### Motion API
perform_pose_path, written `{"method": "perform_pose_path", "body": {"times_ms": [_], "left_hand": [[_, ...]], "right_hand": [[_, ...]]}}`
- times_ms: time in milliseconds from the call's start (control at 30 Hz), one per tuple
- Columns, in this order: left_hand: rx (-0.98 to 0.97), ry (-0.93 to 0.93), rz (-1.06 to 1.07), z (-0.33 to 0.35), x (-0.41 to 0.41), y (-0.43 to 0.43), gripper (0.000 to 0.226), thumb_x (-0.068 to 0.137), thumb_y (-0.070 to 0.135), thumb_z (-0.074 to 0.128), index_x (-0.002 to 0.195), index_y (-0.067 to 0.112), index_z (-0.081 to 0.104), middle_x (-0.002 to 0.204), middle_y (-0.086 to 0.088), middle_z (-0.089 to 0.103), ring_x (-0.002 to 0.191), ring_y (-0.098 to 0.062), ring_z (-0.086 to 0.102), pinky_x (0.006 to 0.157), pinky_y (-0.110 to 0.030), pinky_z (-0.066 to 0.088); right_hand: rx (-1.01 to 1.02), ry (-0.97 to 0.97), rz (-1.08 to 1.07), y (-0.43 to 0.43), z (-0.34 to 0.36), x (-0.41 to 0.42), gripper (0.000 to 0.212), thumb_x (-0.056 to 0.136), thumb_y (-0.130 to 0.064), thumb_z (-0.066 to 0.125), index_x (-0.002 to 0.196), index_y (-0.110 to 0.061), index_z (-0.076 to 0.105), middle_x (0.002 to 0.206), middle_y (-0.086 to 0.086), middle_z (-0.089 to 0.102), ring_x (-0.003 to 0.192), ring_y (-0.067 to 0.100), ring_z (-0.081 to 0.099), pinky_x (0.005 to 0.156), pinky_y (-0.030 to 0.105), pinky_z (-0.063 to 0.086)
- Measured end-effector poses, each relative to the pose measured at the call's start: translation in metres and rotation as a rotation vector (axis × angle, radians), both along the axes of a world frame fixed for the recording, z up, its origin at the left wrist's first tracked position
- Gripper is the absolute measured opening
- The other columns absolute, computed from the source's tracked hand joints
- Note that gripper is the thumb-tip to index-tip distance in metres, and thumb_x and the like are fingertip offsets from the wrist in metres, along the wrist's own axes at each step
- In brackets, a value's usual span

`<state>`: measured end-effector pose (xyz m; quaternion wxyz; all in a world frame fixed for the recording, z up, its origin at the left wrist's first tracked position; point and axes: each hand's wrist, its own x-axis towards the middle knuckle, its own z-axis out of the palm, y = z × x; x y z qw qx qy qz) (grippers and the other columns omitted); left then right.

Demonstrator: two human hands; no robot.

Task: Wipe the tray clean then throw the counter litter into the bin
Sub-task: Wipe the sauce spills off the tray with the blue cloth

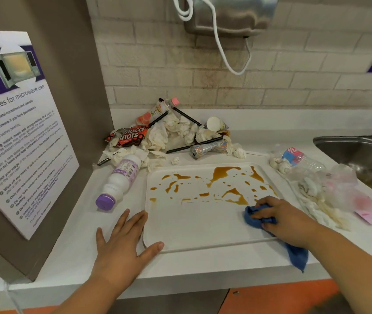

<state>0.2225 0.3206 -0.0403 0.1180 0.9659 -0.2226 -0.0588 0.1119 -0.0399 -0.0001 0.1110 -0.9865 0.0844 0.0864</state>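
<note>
Shared pantry: microwave-rules sign (19, 123), sink (357, 155), wall hand dryer (232, 14).

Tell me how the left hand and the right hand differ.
The left hand lies flat with fingers spread; the right hand curls round a blue cloth. The left hand sits at the near-left corner of the tray; the right hand is nearer its right edge, beside the brown spill. Both are at the tray.

A pale brick wall (203, 64) stood behind the long white table (203, 264). A shiny metal box (232, 12) hung on it. A steel sink (348, 146) sat at the right. An orange floor (282, 298) showed below.
</note>
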Motion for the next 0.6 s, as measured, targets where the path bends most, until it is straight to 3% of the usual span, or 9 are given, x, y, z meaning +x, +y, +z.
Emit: {"method": "perform_pose_path", "body": {"times_ms": [67, 167, 267, 433, 500, 600], "left_hand": [[-0.010, -0.007, -0.004, 0.005, 0.000, -0.002, 0.101, 0.061, 0.092, 0.009, 0.147, 0.039, 0.013, 0.155, 0.024, 0.009, 0.144, -0.003, -0.008, 0.114, -0.055, 0.001], [-0.088, -0.078, 0.034, 0.007, 0.008, -0.015, 0.062, 0.086, 0.066, 0.037, 0.140, 0.035, 0.032, 0.151, 0.016, 0.027, 0.145, -0.008, 0.010, 0.116, -0.049, 0.013], [-0.247, -0.079, 0.140, 0.006, 0.018, -0.036, 0.052, 0.092, 0.047, 0.042, 0.140, 0.028, 0.035, 0.146, 0.005, 0.039, 0.136, -0.017, 0.033, 0.109, -0.042, 0.030], [-0.341, -0.040, 0.264, 0.003, 0.042, -0.050, 0.043, 0.093, 0.033, 0.046, 0.134, 0.021, 0.045, 0.135, -0.005, 0.052, 0.123, -0.028, 0.046, 0.098, -0.045, 0.042], [-0.300, -0.046, 0.244, -0.006, 0.046, -0.047, 0.037, 0.092, 0.027, 0.043, 0.127, 0.022, 0.051, 0.126, -0.003, 0.059, 0.113, -0.028, 0.051, 0.091, -0.043, 0.048], [-0.274, -0.057, 0.249, -0.015, 0.047, -0.042, 0.042, 0.093, 0.022, 0.042, 0.134, 0.023, 0.048, 0.132, 0.002, 0.056, 0.117, -0.024, 0.051, 0.097, -0.043, 0.046]], "right_hand": [[-0.026, -0.044, -0.022, 0.006, -0.003, 0.001, 0.033, 0.094, -0.021, 0.054, 0.123, -0.035, 0.061, 0.141, -0.005, 0.036, 0.123, 0.015, 0.045, 0.097, 0.011, 0.028], [-0.085, -0.073, -0.064, 0.013, -0.004, -0.002, 0.034, 0.096, -0.022, 0.049, 0.126, -0.035, 0.059, 0.143, -0.003, 0.036, 0.123, 0.017, 0.045, 0.097, 0.012, 0.028], [-0.125, -0.061, -0.093, 0.016, -0.001, -0.003, 0.035, 0.097, -0.024, 0.045, 0.128, -0.035, 0.056, 0.139, -0.003, 0.038, 0.115, 0.020, 0.051, 0.095, 0.019, 0.037], [-0.245, -0.165, -0.289, -0.006, 0.015, 0.006, 0.035, 0.095, -0.028, 0.044, 0.127, -0.031, 0.057, 0.124, -0.001, 0.045, 0.098, 0.022, 0.057, 0.083, 0.028, 0.049], [-0.376, -0.073, -0.360, -0.016, 0.020, 0.011, 0.033, 0.095, -0.030, 0.043, 0.127, -0.028, 0.054, 0.119, 0.000, 0.043, 0.100, 0.025, 0.052, 0.081, 0.032, 0.051], [-0.476, 0.166, -0.365, -0.017, 0.019, 0.020, 0.032, 0.094, -0.021, 0.047, 0.125, -0.021, 0.050, 0.119, 0.002, 0.037, 0.107, 0.027, 0.044, 0.074, 0.032, 0.047]]}}
